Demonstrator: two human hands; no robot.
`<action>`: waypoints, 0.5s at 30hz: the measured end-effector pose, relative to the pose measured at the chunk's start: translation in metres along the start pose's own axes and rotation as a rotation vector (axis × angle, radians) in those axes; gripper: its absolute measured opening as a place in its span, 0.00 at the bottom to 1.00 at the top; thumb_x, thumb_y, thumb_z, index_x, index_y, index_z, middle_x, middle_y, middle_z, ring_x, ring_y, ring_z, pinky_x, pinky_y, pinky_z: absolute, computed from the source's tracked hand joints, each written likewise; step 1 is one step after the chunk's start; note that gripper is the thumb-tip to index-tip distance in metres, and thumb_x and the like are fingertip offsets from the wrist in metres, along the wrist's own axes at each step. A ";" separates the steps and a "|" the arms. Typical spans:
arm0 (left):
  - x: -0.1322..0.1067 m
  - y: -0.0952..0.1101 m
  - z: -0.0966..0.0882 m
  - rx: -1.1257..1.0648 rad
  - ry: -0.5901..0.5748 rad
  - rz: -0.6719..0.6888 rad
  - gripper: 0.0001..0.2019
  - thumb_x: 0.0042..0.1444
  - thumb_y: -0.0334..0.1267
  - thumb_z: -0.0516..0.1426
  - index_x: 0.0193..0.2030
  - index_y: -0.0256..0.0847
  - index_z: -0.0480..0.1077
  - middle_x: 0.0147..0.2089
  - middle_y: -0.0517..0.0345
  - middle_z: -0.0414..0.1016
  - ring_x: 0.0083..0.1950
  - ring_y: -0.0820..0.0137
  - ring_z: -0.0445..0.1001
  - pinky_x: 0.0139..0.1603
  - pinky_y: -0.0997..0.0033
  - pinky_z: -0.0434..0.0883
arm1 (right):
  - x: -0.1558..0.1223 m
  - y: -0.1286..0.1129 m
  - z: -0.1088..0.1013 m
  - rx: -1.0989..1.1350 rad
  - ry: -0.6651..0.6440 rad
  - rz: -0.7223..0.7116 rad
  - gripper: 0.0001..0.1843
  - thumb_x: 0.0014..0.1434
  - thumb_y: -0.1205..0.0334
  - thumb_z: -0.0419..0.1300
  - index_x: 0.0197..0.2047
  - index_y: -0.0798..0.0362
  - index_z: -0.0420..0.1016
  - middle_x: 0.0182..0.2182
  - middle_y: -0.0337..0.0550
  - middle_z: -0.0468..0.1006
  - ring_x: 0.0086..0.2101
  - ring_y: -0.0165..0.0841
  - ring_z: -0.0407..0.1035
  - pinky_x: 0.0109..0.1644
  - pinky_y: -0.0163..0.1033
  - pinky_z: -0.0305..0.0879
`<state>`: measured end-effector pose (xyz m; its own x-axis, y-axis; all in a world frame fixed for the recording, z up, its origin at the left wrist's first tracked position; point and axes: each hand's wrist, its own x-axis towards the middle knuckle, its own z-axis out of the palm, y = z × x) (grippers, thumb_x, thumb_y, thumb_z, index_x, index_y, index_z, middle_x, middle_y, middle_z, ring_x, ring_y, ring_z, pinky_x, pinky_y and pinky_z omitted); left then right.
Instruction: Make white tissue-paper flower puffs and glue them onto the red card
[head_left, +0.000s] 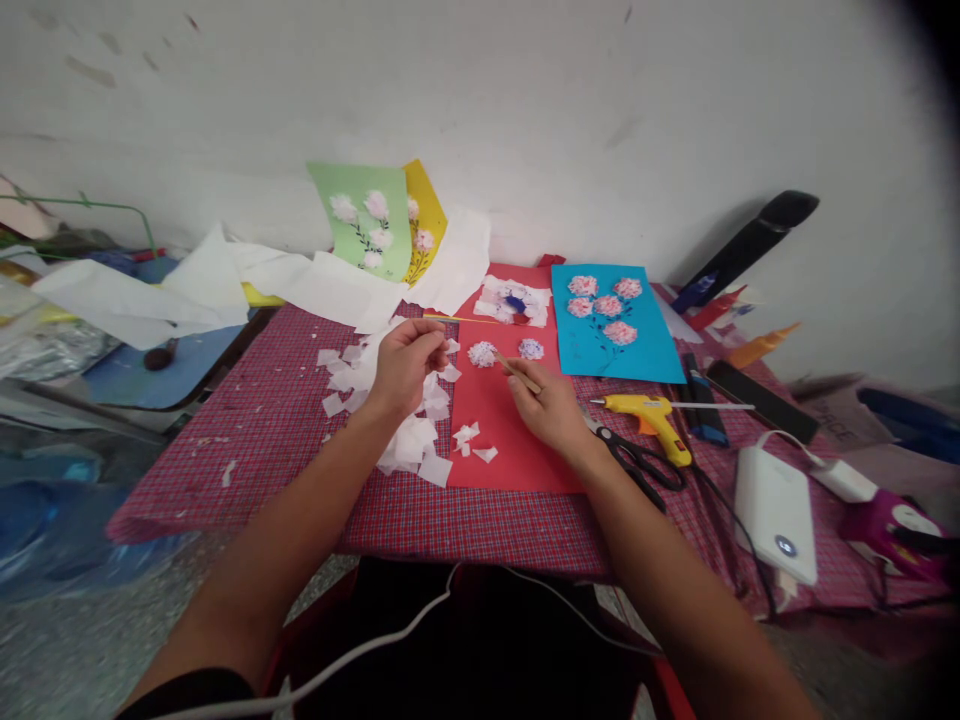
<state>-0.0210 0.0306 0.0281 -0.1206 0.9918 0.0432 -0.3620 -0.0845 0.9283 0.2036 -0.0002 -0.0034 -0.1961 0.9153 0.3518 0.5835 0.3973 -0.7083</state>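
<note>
While your right hand (pixel 547 407) pinches a wooden stick (pixel 517 371), your left hand (pixel 405 365) holds its fingers together, on something too small to tell. On the red card (pixel 510 445), two white paper puffs (pixel 482 354) are done and most of the surface is bare; right of it, the blue card (pixel 615 325) shows five finished pink flowers (pixel 607 305); left of it lie loose tissue squares (pixel 409 440).

Tablecloth (pixel 300 450) was red-and-white check. Red card (pixel 495 440) lay central, white tissue scraps (pixel 409 440) at its nine o'clock, pale tan wooden stick (pixel 517 372) over it. Turquoise card (pixel 615 325) at two o'clock bore pink-and-white blossoms. Pale green card (pixel 360 215) at eleven, white blossoms. Yellow glue gun (pixel 649 425) at three.
</note>
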 end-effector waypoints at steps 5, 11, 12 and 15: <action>0.001 0.000 0.000 -0.001 -0.005 0.006 0.07 0.48 0.32 0.64 0.35 0.40 0.73 0.27 0.60 0.73 0.23 0.76 0.69 0.25 0.72 0.65 | 0.001 0.000 0.000 -0.011 0.008 -0.004 0.18 0.68 0.57 0.54 0.57 0.49 0.77 0.51 0.49 0.84 0.49 0.44 0.79 0.53 0.49 0.73; 0.000 0.001 0.001 0.008 0.003 -0.002 0.05 0.49 0.31 0.63 0.34 0.40 0.73 0.27 0.59 0.73 0.23 0.76 0.69 0.25 0.72 0.65 | 0.001 -0.001 0.000 0.002 0.014 -0.011 0.18 0.68 0.57 0.54 0.56 0.49 0.77 0.50 0.48 0.84 0.48 0.44 0.79 0.53 0.49 0.73; 0.000 0.001 0.001 0.006 0.002 0.000 0.05 0.49 0.31 0.63 0.34 0.40 0.73 0.27 0.59 0.73 0.23 0.76 0.69 0.25 0.72 0.65 | 0.001 -0.001 0.000 0.005 0.014 -0.012 0.17 0.67 0.57 0.54 0.56 0.49 0.77 0.50 0.48 0.84 0.48 0.43 0.79 0.52 0.49 0.73; 0.000 0.001 0.001 0.003 0.002 0.004 0.05 0.50 0.31 0.63 0.34 0.40 0.73 0.27 0.59 0.73 0.23 0.76 0.69 0.25 0.72 0.65 | 0.000 -0.001 0.000 0.008 0.025 -0.009 0.16 0.67 0.57 0.55 0.53 0.50 0.78 0.48 0.48 0.84 0.45 0.43 0.79 0.50 0.48 0.74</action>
<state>-0.0199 0.0302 0.0294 -0.1239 0.9912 0.0462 -0.3585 -0.0882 0.9294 0.2028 -0.0002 -0.0024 -0.1818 0.9098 0.3732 0.5752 0.4062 -0.7100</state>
